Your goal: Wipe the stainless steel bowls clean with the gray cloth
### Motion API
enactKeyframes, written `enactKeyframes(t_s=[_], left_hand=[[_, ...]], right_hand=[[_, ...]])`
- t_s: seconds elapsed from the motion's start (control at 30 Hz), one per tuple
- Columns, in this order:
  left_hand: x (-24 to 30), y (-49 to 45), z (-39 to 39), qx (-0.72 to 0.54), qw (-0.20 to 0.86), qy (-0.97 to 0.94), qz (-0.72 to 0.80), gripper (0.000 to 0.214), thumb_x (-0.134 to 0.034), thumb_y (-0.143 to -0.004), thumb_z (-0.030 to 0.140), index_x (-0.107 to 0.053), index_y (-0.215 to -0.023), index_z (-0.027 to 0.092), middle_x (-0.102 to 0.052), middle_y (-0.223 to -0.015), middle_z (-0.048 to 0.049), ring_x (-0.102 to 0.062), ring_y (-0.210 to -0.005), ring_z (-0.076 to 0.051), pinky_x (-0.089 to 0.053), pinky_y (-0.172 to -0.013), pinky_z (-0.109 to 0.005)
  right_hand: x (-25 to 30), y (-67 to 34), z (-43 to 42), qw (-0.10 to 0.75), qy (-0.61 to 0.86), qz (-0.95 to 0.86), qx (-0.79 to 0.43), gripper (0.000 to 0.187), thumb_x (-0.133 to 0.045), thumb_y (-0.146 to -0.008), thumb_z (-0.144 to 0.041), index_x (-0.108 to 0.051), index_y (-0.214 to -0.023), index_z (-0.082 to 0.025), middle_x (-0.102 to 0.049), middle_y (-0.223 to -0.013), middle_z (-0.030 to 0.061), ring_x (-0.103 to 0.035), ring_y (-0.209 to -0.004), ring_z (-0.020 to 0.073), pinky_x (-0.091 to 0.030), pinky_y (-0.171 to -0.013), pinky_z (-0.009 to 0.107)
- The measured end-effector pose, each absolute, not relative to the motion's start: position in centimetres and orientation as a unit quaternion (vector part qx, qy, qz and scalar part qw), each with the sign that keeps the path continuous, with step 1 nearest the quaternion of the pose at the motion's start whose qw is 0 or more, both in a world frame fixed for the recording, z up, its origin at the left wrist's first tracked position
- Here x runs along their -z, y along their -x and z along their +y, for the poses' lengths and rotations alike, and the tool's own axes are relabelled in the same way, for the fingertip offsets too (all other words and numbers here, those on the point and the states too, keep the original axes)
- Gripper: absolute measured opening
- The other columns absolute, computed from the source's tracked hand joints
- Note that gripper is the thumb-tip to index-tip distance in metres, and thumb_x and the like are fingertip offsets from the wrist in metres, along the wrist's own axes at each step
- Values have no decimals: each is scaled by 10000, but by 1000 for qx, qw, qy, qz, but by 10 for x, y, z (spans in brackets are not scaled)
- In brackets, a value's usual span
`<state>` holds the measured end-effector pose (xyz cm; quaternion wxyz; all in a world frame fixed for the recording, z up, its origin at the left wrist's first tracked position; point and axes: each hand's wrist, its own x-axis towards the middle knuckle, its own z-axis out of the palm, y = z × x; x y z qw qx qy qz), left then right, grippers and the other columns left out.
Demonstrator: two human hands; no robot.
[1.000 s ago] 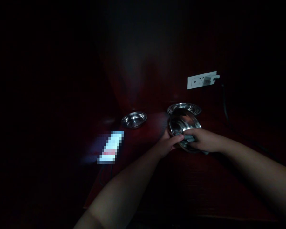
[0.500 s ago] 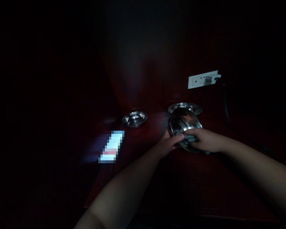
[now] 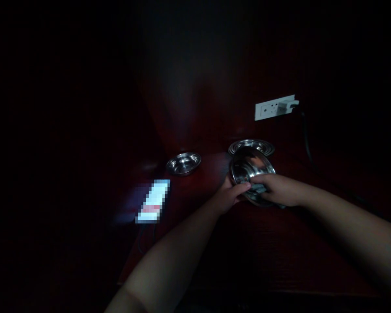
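In dim light my left hand (image 3: 230,196) grips the near left rim of a steel bowl (image 3: 249,167), holding it tilted with its inside towards me above a dark red table (image 3: 263,248). My right hand (image 3: 278,190) is closed on a grey cloth (image 3: 258,188) and presses it against the bowl's inner wall. Only a small part of the cloth shows between my fingers.
A second steel dish (image 3: 252,146) sits just behind the held bowl, and a smaller steel bowl (image 3: 183,163) stands to the left. A lit phone (image 3: 153,201) lies on the table's left side. A white wall socket (image 3: 273,108) with a plug and dark cable is at the back right.
Almost nothing has changed. Both hands stay on the tilted bowl, and the cloth has shifted only slightly inside it.
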<state>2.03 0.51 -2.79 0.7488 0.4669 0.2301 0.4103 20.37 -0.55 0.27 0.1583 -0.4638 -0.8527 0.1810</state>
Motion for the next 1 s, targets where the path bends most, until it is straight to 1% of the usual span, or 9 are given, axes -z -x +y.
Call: enactKeyframes(t_s=[0.1,0.23,0.47,0.67,0.87,1.0], left_hand=[[27,-21,4,-412,750,-462,231,711,-777,-606,290,-453,-1239,260,-559,-1214,-90,-557,-1101,-269,-473,-895,-461],[27,-21,4,-415,750,-459,232,677,-769,-612,283,-466,-1216,253,-569,-1196,-83,-562,-1087,-256,-464,-903,-463],[28,-19,5,-410,753,-463,226,651,-756,-635,283,-462,-1215,243,-570,-1211,-92,-568,-1088,-255,-455,-918,-457],[28,-19,5,-411,751,-464,225,670,-752,-644,289,-466,-1249,259,-584,-1198,-89,-574,-1075,-251,-458,-914,-467],[29,-20,6,-412,751,-465,224,695,-764,-627,310,-465,-1254,272,-593,-1177,-70,-573,-1072,-248,-457,-911,-476],[30,-19,7,-408,751,-468,225,699,-754,-640,310,-445,-1266,259,-578,-1203,-93,-570,-1082,-264,-455,-911,-488]], right_hand=[[-3,-203,-5,153,474,-853,-156,373,-494,-669,-87,-651,-988,-197,-689,-1012,52,-626,-928,204,-461,-853,310],[-4,-203,-4,148,481,-853,-140,314,-492,-664,-81,-645,-919,-184,-685,-980,67,-622,-920,210,-455,-836,308],[-8,-202,-6,156,479,-851,-151,293,-487,-684,-99,-634,-925,-179,-681,-921,63,-625,-879,202,-459,-787,288],[-7,-202,-5,156,481,-847,-164,292,-490,-698,-102,-630,-943,-178,-681,-949,64,-624,-877,196,-461,-801,286],[-6,-203,-5,153,483,-846,-165,269,-498,-704,-114,-627,-931,-181,-681,-912,52,-630,-852,189,-466,-774,276],[-5,-203,-5,160,480,-846,-169,270,-493,-708,-105,-626,-930,-179,-680,-936,55,-623,-867,192,-461,-809,297]])
